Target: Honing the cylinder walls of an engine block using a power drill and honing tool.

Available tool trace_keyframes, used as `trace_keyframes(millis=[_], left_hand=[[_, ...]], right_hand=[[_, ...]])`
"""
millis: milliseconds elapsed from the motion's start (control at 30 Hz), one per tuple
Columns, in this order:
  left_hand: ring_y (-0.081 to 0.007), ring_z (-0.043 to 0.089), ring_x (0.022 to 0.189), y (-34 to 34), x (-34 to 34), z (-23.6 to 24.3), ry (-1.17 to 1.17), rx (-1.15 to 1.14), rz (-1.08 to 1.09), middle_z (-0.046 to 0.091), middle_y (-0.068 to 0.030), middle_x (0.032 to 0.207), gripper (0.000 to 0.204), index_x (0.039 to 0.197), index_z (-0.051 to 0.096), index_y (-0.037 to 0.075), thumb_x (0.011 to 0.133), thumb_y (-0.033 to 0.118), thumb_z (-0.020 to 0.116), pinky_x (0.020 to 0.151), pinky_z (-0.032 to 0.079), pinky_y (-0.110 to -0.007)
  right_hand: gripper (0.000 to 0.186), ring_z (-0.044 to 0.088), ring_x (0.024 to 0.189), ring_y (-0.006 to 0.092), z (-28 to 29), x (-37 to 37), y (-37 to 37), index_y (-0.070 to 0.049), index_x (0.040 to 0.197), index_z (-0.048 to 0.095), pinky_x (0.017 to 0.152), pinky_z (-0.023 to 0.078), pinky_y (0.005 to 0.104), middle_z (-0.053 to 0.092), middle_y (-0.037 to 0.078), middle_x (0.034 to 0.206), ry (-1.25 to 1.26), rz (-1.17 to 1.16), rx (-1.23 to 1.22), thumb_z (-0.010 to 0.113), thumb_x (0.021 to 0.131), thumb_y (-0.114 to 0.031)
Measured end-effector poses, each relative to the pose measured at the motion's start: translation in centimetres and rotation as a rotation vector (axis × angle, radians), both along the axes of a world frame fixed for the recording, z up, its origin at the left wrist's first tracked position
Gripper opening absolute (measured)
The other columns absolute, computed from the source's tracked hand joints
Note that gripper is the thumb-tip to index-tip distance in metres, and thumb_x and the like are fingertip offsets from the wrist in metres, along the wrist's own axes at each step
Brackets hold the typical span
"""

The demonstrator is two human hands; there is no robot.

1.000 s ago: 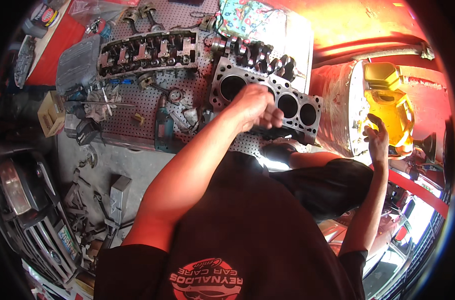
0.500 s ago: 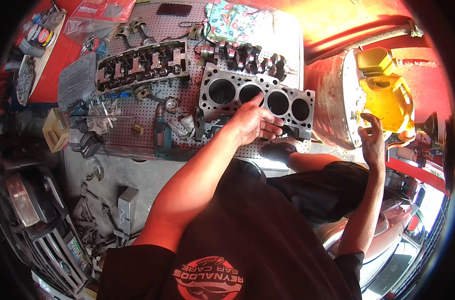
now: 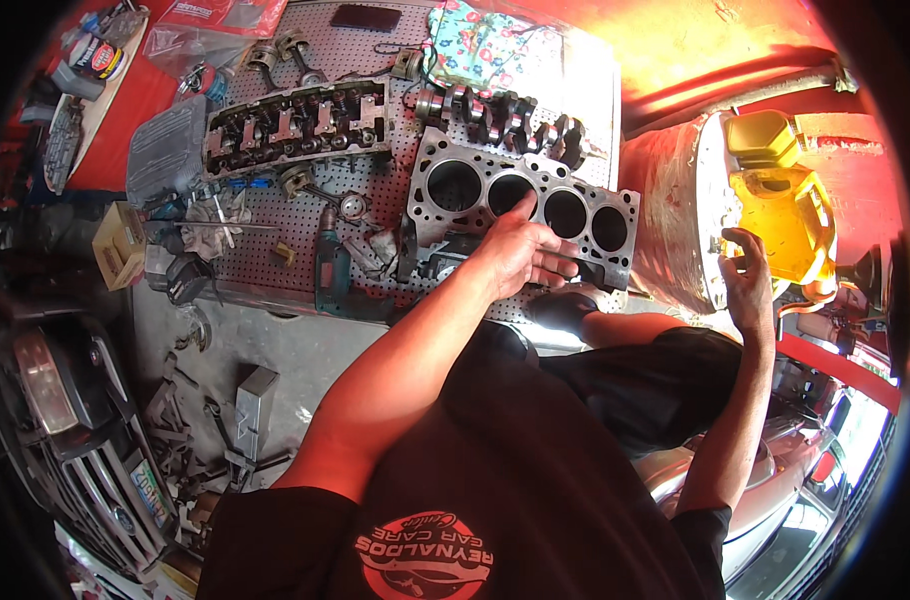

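Perforated metal formed the tabletop (image 3: pixel 260 225) of a workbench, beside which a parked vehicle (image 3: pixel 85 440) could be seen at the lower left. Near the tabletop's right edge, toward the near right corner, a four-cylinder engine block (image 3: pixel 475 222) was laid with its bores facing up. Over it the left hand (image 3: pixel 520 258) was held empty, its index finger extended at the rim of the second bore from the left; whether the metal was touched could not be told. By a drum (image 3: pixel 665 215), beyond the right edge, the right hand (image 3: pixel 747 275) was raised with fingers curled; whether anything was gripped could not be told. Just behind the block a crankshaft (image 3: pixel 500 115) was placed. Toward the left edge a cylinder head (image 3: pixel 297 130) was set down, and a power drill (image 3: pixel 330 268) was left at the near edge.
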State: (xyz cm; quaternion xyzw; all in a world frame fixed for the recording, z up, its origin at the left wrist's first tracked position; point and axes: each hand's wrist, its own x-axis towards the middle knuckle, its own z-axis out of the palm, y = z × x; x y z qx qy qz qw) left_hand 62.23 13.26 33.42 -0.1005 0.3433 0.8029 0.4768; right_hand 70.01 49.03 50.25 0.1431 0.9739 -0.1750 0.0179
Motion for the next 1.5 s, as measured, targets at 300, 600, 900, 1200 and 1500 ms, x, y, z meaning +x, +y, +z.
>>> trace_keyframes(millis=[300, 600, 900, 1200, 1500], left_hand=[[-0.0341, 0.080, 0.090, -0.2, 0.0, 0.9, -0.021, -0.075, -0.044, 0.076, -0.0244, 0.117, 0.106, 0.180, -0.006, 0.021, 0.099, 0.004, 0.060, 0.077, 0.065, -0.047], [-0.0301, 0.077, 0.066, -0.5, -1.8, 4.3, 0.407, -0.810, -0.609, 0.076, -0.0248, 0.095, 0.085, 0.176, 0.023, 0.009, 0.099, 0.009, 0.061, 0.059, 0.065, -0.044], [-0.0473, 0.076, 0.107, 2.2, -8.9, 3.0, 1.682, -0.939, -1.115, 0.078, -0.0288, 0.109, 0.052, 0.114, 0.075, -0.004, 0.097, 0.045, 0.074, 0.096, 0.061, -0.057], [-0.0421, 0.075, 0.118, 4.2, -8.2, 1.2, 1.429, -1.004, -1.395, 0.079, -0.0252, 0.122, 0.093, 0.112, 0.082, -0.006, 0.094, 0.084, 0.064, 0.104, 0.056, -0.054], [-0.0428, 0.076, 0.114, 1.9, -5.9, 1.0, 1.519, -1.098, -1.099, 0.080, -0.0250, 0.115, 0.084, 0.108, 0.083, -0.004, 0.092, 0.078, 0.072, 0.101, 0.058, -0.054]], right_hand=[[0.043, 0.074, 0.098, 0.0263, 0.7, -0.8, -0.1, -0.004, 0.141, 0.066, 0.097, 0.058, 0.0391, 0.064, 0.014, 0.143, 0.034, -0.018, -0.073, 0.066, 0.099, -0.003], [0.045, 0.075, 0.101, 0.0276, 0.6, 0.2, 1.5, -0.005, 0.141, 0.065, 0.096, 0.059, 0.0389, 0.064, 0.015, 0.142, -0.017, -0.052, -0.079, 0.063, 0.096, -0.004], [0.043, 0.076, 0.108, 0.0317, 2.0, 0.6, 0.1, -0.004, 0.140, 0.065, 0.095, 0.059, 0.0408, 0.065, 0.015, 0.138, -0.023, -0.065, -0.122, 0.065, 0.097, -0.002], [0.039, 0.075, 0.118, 0.0333, 1.0, 4.8, 0.7, 0.000, 0.135, 0.070, 0.108, 0.055, 0.0435, 0.076, 0.023, 0.130, -0.102, -0.165, -0.138, 0.065, 0.098, -0.012], [0.044, 0.076, 0.099, 0.0210, 3.5, 18.1, 4.5, -0.001, 0.142, 0.069, 0.089, 0.059, 0.0378, 0.079, 0.010, 0.121, 0.179, -0.613, -0.462, 0.073, 0.103, -0.022]])
